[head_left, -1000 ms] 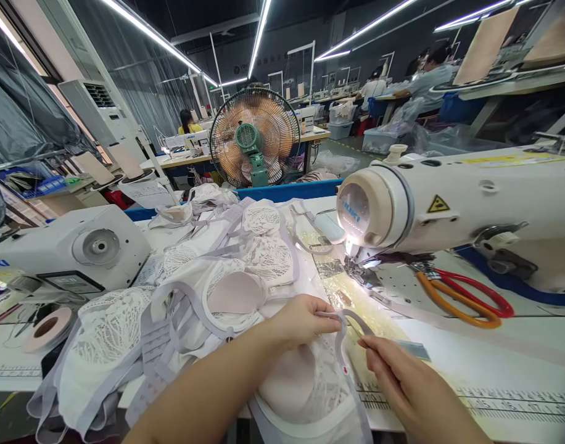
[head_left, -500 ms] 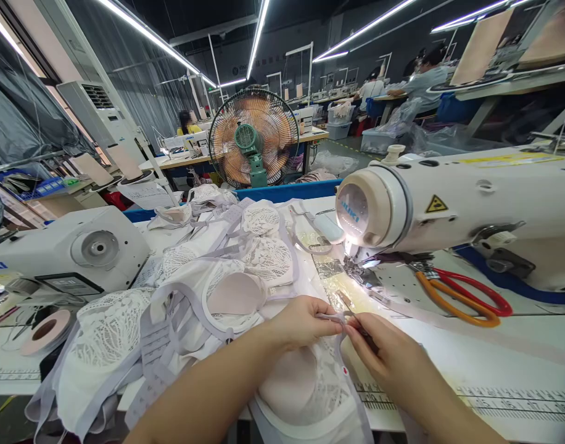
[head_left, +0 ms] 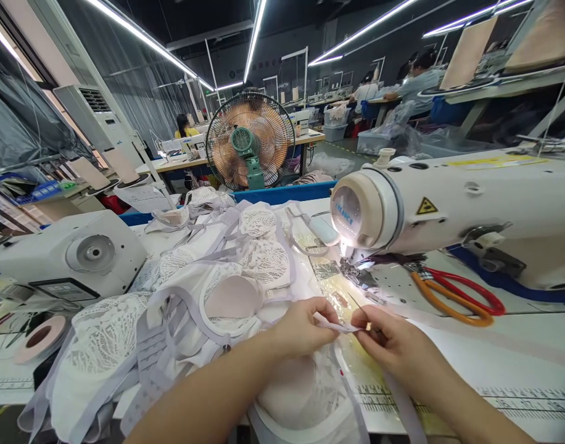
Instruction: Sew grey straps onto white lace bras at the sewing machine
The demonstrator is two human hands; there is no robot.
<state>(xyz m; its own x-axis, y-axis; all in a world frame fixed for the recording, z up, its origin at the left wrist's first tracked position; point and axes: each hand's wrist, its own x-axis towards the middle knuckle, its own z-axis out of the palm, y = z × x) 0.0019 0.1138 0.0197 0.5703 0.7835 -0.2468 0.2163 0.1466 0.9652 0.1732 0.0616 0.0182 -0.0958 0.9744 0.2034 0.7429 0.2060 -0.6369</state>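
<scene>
A white lace bra [head_left: 305, 394] with pale lilac edging lies at the front of the table. My left hand [head_left: 305, 327] is closed, pinching a narrow lilac bra strap [head_left: 342, 326] at the bra's upper end. My right hand [head_left: 393, 345] pinches the same strap a little to the right, so a short length stretches between my fingers. A thin pointed metal tool [head_left: 355, 301] sticks up from my right hand; its kind is hidden by the fingers. A loose lilac band [head_left: 405, 404] hangs below my right wrist.
A white sewing machine [head_left: 430, 203] with its lamp lit stands on the right, and another machine [head_left: 92, 253] on the left. Orange-and-red-handled scissors [head_left: 453, 296] lie under the right machine. More bras [head_left: 231, 296] are piled left. A fan [head_left: 250, 142] stands behind.
My right hand has shifted slightly right, drawing the strap out straighter between both hands. The thin tool now points up and left. The view has moved slightly.
</scene>
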